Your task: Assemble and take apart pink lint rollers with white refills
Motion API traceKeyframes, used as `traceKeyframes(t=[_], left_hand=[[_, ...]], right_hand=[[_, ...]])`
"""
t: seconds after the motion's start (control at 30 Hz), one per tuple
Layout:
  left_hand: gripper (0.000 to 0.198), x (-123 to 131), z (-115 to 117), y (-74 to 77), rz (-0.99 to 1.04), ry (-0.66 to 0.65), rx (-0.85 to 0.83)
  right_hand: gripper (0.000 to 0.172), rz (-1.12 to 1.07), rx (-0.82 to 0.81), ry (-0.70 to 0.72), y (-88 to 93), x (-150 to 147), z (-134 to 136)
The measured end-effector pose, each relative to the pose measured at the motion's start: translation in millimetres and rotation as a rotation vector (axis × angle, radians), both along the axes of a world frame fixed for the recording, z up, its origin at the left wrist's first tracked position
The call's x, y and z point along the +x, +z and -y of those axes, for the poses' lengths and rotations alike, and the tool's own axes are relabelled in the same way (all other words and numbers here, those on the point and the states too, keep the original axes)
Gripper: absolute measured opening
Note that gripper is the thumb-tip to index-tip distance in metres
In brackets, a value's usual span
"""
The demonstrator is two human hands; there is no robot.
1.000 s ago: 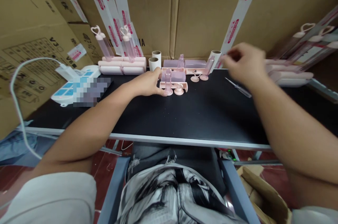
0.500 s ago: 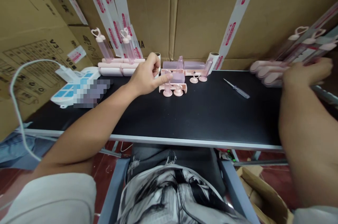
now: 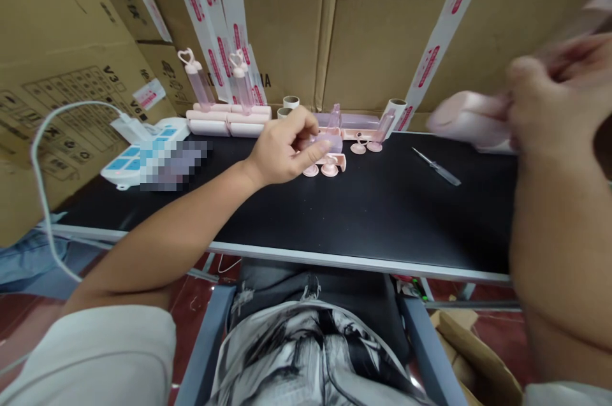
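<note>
Left hand [image 3: 282,150] is stretched forward over the black matte tabletop [image 3: 363,215], fingers half-curled. Thumb and index sit either side of the small pink tray [image 3: 337,161]; can't tell if it's actually gripped. Tray is mid-table near the back and carries a clear lilac box [image 3: 335,140]. Right hand [image 3: 559,90] is raised at right, blurred, fingers wrapped round a rounded pink plastic case [image 3: 466,119]. Pink bases [image 3: 229,124] at the back hold upright heart-capped tubes [image 3: 196,78]. A thin screwdriver [image 3: 437,167] lies flat.

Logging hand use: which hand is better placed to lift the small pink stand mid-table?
Left, probably. The left hand touches the pink stand, while the right hand is off at the right edge, gripping a blurred pink case.
</note>
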State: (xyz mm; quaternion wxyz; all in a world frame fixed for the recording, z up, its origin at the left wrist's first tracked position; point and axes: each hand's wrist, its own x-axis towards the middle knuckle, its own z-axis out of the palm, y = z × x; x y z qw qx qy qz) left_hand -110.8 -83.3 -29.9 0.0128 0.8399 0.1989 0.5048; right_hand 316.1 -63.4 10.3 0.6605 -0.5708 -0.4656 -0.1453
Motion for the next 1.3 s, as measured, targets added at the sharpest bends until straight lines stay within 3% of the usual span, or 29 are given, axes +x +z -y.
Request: traceKeyframes(t=[0.1,0.2,0.33,0.53,0.7,0.87,1.0,1.1,1.2,1.3], left_hand=[[0.042,4.5,7.7,-2.3,-0.051,-0.028,0.011],[0.034,6.0,11.6,-2.2,-0.063,-0.060,0.059],[0.031,5.2,10.3,-1.3,-0.052,-0.074,0.084],[0.037,6.0,8.8,-1.2,-0.056,-0.048,0.044],[0.040,7.6,12.7,0.4,-0.090,-0.024,-0.054],[0.039,13.3,16.8,-2.2,-0.074,-0.016,-0.231],[0.062,31.4,21.5,-2.6,-0.028,0.037,-0.522],[0.077,52.9,26.4,1.7,-0.002,-0.016,-0.668],[0.067,74.8,28.9,10.2,0.053,-0.127,-0.676],[0.054,91.1,19.1,21.1,0.067,-0.138,-0.535]], right_hand=[[0.048,0.118,-0.207,0.242,-13.7,-72.6,19.2],[0.048,0.269,-0.345,0.345,-39.4,-107.5,24.2],[0.047,0.298,-0.435,0.303,-66.5,-106.3,8.0],[0.048,0.283,-0.399,0.276,-78.8,-102.5,-14.5],[0.053,0.210,-0.325,0.354,-72.9,-106.6,-7.9],[0.051,-0.001,-0.085,0.522,-47.6,-108.8,11.4],[0.049,-0.286,0.099,0.725,-30.6,-126.1,29.2],[0.042,-0.421,0.107,0.836,-25.5,-141.8,42.9],[0.034,-0.476,0.064,0.880,-22.9,-144.8,48.1],[0.033,-0.530,0.159,0.848,-17.9,-127.6,35.8]])
